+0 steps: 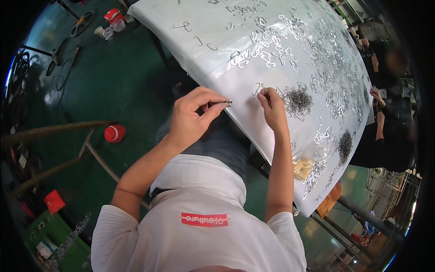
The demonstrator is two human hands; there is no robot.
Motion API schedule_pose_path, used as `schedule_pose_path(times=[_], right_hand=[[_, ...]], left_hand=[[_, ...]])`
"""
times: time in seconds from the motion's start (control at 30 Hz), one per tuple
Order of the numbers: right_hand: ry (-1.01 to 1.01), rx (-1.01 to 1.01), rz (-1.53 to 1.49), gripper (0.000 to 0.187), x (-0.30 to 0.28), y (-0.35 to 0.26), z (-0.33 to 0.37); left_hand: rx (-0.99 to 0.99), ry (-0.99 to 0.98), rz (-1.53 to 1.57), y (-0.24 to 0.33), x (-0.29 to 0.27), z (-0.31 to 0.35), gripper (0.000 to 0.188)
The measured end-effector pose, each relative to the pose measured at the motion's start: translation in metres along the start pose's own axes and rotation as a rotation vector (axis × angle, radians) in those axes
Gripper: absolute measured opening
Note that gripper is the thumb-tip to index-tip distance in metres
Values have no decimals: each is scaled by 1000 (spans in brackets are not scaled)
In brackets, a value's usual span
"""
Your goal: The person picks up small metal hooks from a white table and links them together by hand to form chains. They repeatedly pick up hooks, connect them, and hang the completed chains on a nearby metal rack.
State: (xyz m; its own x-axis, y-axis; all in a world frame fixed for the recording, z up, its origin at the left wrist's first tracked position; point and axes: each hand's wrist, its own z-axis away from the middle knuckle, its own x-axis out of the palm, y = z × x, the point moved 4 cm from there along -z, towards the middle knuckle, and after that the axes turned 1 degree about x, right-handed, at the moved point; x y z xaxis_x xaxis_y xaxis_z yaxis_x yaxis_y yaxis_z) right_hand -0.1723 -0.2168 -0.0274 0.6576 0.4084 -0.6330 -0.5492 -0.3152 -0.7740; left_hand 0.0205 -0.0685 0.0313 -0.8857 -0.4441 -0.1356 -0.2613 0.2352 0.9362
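Observation:
My left hand (192, 115) is raised just off the near edge of the table (244, 81), thumb and forefinger pinched on a small shiny metal piece (229, 103). Most of that piece is hidden by the fingertips. Over the table top, my right hand (273, 108) has its fingers drawn together in a pinch. Thin bent wire pieces (258, 89) lie at its fingertips; whether one is held I cannot tell. Beside this hand, to the right, sits a dark heap of bent wire pieces (299, 100). Shiny metal hooks (267, 43) are strewn farther back.
A clear plastic bag with something yellow (302, 168) and another dark heap (345, 144) lie at the table's right. People in dark clothes (385, 113) work across the table. On the green floor are a red container (114, 133) and a wooden frame (59, 131).

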Motion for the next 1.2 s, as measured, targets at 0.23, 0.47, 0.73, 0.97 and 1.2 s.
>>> schedule_pose_path(times=[0.23, 0.47, 0.73, 0.97, 1.2], right_hand=[[-42, 151, -1044, 12, 20, -96, 56], [66, 198, -976, 9, 26, -117, 59], [186, 63, -905, 8, 31, -116, 60], [177, 4, -819, 3, 30, -113, 73], [191, -23, -779, 4, 40, -108, 81]], left_hand=[[55, 5, -68, 8, -1, 5, 11], [103, 35, -69, 13, 0, 11, 14], [126, 9, -63, 1, 5, 13, 16], [121, -60, -255, -78, 32, -74, 11], [211, -219, -826, -126, 94, -118, 12]])
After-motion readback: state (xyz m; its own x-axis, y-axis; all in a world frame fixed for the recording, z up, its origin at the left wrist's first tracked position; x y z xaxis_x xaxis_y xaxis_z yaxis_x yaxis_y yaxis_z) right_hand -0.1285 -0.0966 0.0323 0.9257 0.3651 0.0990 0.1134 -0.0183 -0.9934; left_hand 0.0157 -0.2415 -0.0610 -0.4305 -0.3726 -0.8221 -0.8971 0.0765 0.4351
